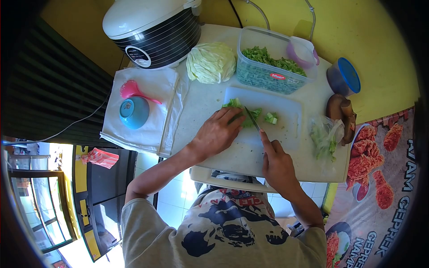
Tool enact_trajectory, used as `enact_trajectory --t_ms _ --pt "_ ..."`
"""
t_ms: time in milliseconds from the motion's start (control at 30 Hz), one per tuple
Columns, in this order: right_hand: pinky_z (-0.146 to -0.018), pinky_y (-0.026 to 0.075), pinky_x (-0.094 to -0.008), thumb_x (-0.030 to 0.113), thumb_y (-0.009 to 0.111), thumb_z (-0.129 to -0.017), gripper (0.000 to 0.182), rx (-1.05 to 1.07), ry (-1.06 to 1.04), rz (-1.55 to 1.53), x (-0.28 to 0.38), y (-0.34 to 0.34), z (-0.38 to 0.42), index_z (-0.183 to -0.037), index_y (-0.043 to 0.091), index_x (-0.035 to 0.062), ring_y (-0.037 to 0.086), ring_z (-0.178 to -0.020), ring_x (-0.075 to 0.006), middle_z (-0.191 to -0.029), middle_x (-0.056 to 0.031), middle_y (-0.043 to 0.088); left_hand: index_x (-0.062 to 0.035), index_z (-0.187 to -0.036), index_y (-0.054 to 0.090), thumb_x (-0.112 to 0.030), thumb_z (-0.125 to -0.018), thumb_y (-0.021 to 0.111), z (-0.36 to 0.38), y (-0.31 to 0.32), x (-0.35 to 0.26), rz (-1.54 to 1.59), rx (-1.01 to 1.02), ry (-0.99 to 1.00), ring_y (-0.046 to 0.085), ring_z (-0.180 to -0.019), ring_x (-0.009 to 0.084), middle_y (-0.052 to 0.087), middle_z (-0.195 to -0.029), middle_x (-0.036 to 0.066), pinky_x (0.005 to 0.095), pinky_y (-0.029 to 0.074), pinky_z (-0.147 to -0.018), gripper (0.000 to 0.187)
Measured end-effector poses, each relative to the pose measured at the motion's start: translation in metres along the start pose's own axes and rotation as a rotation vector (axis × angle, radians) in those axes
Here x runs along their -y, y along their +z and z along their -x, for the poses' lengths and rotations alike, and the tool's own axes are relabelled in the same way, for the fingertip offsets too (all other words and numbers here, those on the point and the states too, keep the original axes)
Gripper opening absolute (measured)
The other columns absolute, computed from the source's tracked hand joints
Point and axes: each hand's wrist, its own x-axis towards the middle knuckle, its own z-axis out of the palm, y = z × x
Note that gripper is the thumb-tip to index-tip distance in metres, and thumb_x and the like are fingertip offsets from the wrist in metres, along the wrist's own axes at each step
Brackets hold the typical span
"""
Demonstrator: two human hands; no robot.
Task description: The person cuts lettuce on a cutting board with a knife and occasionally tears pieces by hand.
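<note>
A white cutting board (286, 131) lies on the white table. My right hand (278, 165) is closed round the handle of a knife (252, 118), its index finger stretched along the top and the blade pointing up and left. My left hand (219, 131) rests at the board's left side, fingers bent over green lettuce (233, 104). More lettuce lies beside the blade, and a cut piece (271, 118) sits apart to the right. Behind the board stands a clear tub (272, 82) with chopped lettuce (272, 60) inside.
A cabbage (211, 62) and a rice cooker (152, 33) stand at the back left. On the left, a blue bowl (134, 113) and pink ladle (130, 89) rest on white sheets. At right are a blue-lidded container (343, 77), a brown object (337, 108) and a bag of greens (325, 138).
</note>
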Motion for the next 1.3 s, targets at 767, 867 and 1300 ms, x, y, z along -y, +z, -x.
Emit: enact_trajectory --t_ms 767,867,1300 --pt "-0.057 0.058 -0.0446 -0.001 0.062 -0.09 0.077 0.033 0.002 0.031 0.008 -0.003 -0.007 -0.161 0.034 0.0046 0.065 -0.062 -0.0341 -0.098 -0.0167 0.06 -0.0019 -0.126 0.069 -0.005 -0.088 0.073 -0.002 -0.005 0.0 0.012 0.001 0.022 0.061 -0.124 0.034 0.063 -0.129 0.016 0.0424 0.054 -0.105 0.039" --pt "-0.057 0.058 -0.0448 -0.002 0.064 -0.085 0.081 0.054 0.019 0.102 0.013 -0.002 -0.007 -0.161 0.034 0.004 0.066 -0.062 -0.0343 -0.1 -0.0175 0.06 -0.0018 -0.126 0.069 -0.005 -0.087 0.073 -0.002 -0.005 0.0 0.01 -0.002 0.022 0.061 -0.124 0.0338 0.063 -0.129 0.016 0.0421 0.054 -0.105 0.039" --pt "-0.057 0.06 -0.0447 0.0 0.066 -0.082 0.084 0.019 0.002 0.113 0.016 0.01 -0.034 -0.16 0.035 0.0027 0.068 -0.063 -0.0353 -0.103 -0.0193 0.06 -0.0025 -0.126 0.069 -0.005 -0.088 0.074 -0.002 -0.004 0.0 0.029 0.008 0.0 0.061 -0.123 0.035 0.063 -0.13 0.016 0.0432 0.054 -0.104 0.039"
